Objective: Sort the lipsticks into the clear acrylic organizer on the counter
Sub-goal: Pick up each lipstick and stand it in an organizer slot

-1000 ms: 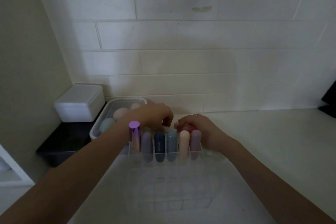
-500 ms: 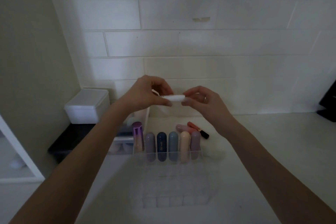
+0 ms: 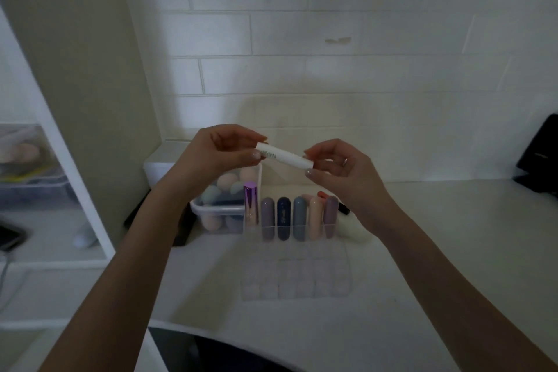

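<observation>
A white lipstick tube (image 3: 283, 156) with dark lettering is held level above the counter, my left hand (image 3: 225, 154) pinching its left end and my right hand (image 3: 341, 170) pinching its right end. Below stands the clear acrylic organizer (image 3: 297, 276). Its back row holds several upright lipsticks: a shiny purple one (image 3: 250, 204), a mauve one (image 3: 267, 217), a navy one (image 3: 283, 216), a grey-blue one (image 3: 299, 216), a peach one (image 3: 315, 216) and a dusty purple one (image 3: 331, 214). The front cells hold nothing. Loose lipsticks (image 3: 321, 195) lie behind the organizer, partly hidden.
A clear tub of pastel makeup sponges (image 3: 220, 205) sits left of the organizer, with a white lidded box (image 3: 160, 164) behind it. A white shelf unit (image 3: 60, 190) stands at the left. A black object (image 3: 540, 154) rests at the counter's far right. Tiled wall behind.
Both hands rose from behind the organizer with the white lipstick between them. It now lies longer and more exposed between the fingertips, and the view has tilted up slightly.
</observation>
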Demonstrator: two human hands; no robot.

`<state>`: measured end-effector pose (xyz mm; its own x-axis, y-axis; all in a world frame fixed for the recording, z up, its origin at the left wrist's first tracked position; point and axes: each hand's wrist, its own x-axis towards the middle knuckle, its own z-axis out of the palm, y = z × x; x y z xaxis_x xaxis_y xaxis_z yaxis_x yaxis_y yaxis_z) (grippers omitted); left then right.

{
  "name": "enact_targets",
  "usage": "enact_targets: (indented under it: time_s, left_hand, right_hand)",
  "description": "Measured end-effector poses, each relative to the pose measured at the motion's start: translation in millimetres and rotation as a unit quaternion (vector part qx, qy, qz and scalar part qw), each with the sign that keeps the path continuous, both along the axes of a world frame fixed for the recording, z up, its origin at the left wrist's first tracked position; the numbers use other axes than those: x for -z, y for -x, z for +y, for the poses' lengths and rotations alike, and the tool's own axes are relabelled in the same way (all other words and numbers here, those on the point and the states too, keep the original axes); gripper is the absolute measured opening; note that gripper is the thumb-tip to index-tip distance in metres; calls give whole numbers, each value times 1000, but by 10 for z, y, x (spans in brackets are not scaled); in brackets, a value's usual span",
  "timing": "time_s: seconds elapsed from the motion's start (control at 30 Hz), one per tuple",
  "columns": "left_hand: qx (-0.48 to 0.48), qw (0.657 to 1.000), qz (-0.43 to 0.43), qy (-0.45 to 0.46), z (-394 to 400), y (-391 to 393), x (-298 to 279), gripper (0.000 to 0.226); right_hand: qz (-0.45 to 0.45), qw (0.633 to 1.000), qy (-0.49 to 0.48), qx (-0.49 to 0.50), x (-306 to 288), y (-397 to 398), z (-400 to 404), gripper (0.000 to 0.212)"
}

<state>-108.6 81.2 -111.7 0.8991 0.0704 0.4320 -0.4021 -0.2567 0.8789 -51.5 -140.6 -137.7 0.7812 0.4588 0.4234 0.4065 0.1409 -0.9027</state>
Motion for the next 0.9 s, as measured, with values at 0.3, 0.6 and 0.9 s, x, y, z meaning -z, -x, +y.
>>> enact_targets:
  time_s: [0.3,0.6,0.9]
  left_hand:
    - [-44,999,-24,-2,31,281,59,13]
    - [-36,999,-33,3,-8,384,226,20]
    - [-45,998,-38,-37,-1,368,279,19]
  right_hand:
    - [-86,980,174,-42,-34,390,270,46]
    - [-110,978,175,-12,63,494,499,49]
    - [-166,961,213,56,160,480,601,46]
